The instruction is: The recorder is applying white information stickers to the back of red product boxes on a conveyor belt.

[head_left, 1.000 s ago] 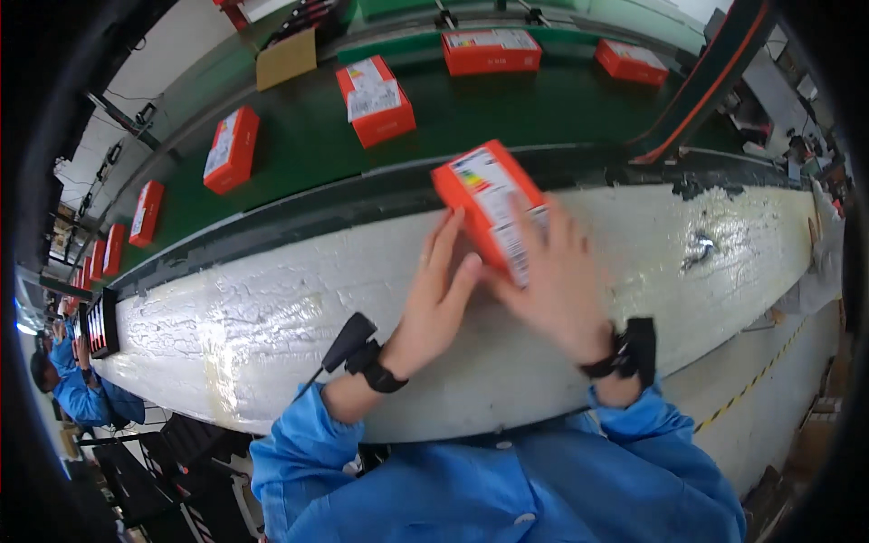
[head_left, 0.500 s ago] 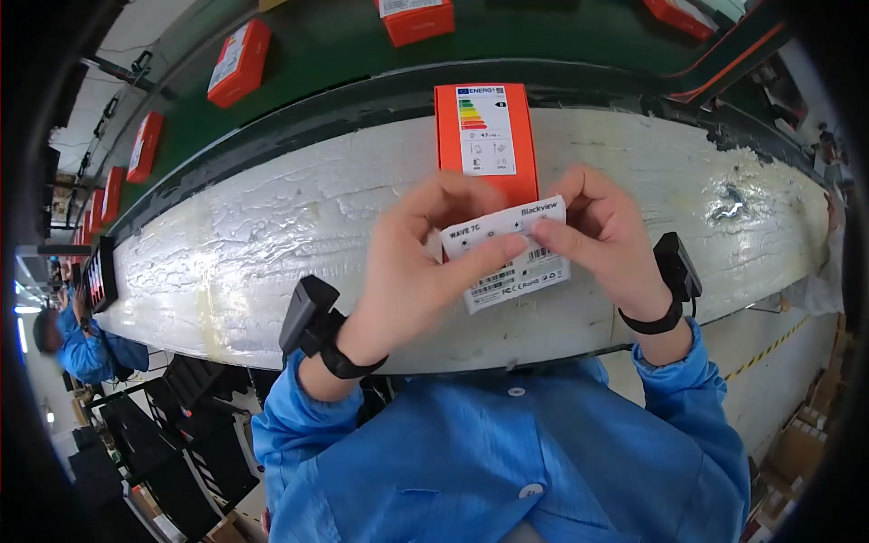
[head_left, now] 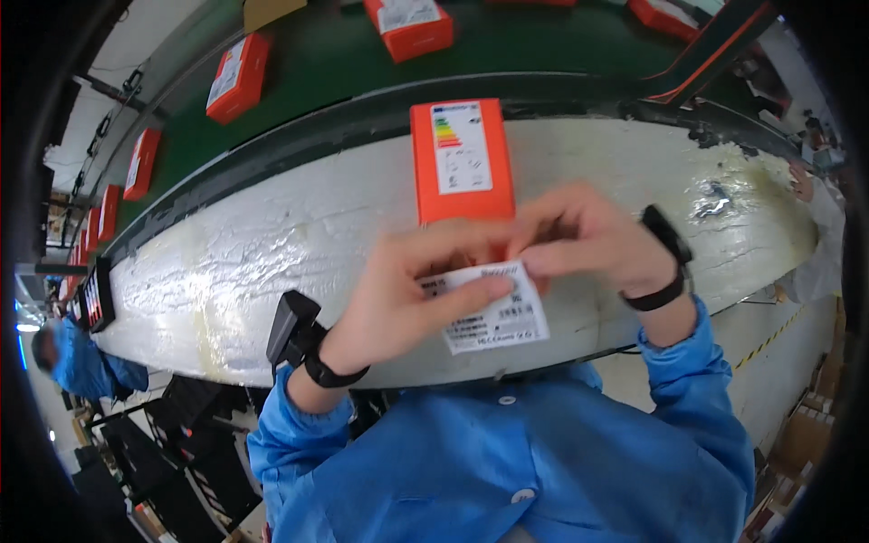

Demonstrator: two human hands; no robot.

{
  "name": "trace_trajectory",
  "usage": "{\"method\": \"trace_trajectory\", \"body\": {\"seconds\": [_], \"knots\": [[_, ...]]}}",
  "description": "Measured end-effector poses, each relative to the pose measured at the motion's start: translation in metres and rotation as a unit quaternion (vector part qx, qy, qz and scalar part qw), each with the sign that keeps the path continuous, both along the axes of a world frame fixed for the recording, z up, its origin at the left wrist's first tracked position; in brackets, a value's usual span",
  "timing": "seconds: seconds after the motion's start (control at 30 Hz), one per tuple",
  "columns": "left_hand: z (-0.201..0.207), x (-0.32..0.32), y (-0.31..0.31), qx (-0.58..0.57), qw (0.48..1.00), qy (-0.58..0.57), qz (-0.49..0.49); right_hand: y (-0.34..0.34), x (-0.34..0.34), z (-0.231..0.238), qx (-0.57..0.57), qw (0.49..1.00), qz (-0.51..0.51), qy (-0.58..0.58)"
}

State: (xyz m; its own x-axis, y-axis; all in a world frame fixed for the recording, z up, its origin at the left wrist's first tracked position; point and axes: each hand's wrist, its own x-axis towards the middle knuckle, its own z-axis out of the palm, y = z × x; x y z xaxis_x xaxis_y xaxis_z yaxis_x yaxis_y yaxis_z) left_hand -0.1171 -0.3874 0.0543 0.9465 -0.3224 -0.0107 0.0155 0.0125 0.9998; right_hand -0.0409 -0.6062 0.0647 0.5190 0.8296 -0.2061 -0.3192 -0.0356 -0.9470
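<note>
A white printed label [head_left: 518, 324] with barcodes hangs tilted in front of me, above the near part of the bench. My left hand [head_left: 389, 285] is closed on it, thumb lying across its face and fingers behind. At the label's upper right corner, my right hand [head_left: 588, 242] pinches with thumb and fingers, somewhat smeared by motion. The fingertips of both hands come close together behind the top edge. Just beyond them an orange box [head_left: 463, 206] lies on the bench, a white sticker with coloured bars on its top; my fingers cover its near end.
The bench has a pale, wrinkled covering [head_left: 299, 271]. Along its far side runs a green conveyor belt [head_left: 317, 68] carrying several orange boxes [head_left: 237, 81]. A black tray [head_left: 95, 297] stands at the left end. A person in blue [head_left: 86, 362] is at far left.
Both hands and the label have come nearer to me. The label now hangs more steeply, and the right thumb has shifted to its upper corner. The view has moved slightly.
</note>
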Motion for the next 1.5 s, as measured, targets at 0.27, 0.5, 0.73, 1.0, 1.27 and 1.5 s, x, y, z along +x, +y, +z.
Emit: {"method": "trace_trajectory", "body": {"seconds": [0.27, 0.5, 0.73, 1.0, 1.27, 1.5], "knots": [[-0.006, -0.01, 0.01, 0.086, 0.991, -0.054, 0.088, 0.008, -0.015, -0.006, 0.012, 0.982, -0.099, -0.158], [-0.019, -0.087, 0.068, 0.144, 0.948, -0.13, 0.252, 0.008, -0.012, -0.002, -0.011, 0.906, -0.113, -0.409], [-0.086, -0.288, 0.163, 0.561, 0.619, 0.199, 0.512, -0.034, 0.02, -0.012, -0.048, 0.907, -0.302, -0.289], [-0.046, -0.084, 0.065, 0.319, 0.86, -0.117, 0.38, 0.002, 0.003, -0.042, -0.082, 0.964, -0.179, -0.178], [-0.042, -0.003, 0.043, 0.165, 0.974, -0.004, 0.154, 0.006, -0.005, -0.05, -0.086, 0.971, -0.19, -0.117], [-0.044, 0.01, 0.038, 0.15, 0.977, 0.033, 0.145, 0.004, -0.005, -0.053, -0.106, 0.965, -0.204, -0.125]]}}
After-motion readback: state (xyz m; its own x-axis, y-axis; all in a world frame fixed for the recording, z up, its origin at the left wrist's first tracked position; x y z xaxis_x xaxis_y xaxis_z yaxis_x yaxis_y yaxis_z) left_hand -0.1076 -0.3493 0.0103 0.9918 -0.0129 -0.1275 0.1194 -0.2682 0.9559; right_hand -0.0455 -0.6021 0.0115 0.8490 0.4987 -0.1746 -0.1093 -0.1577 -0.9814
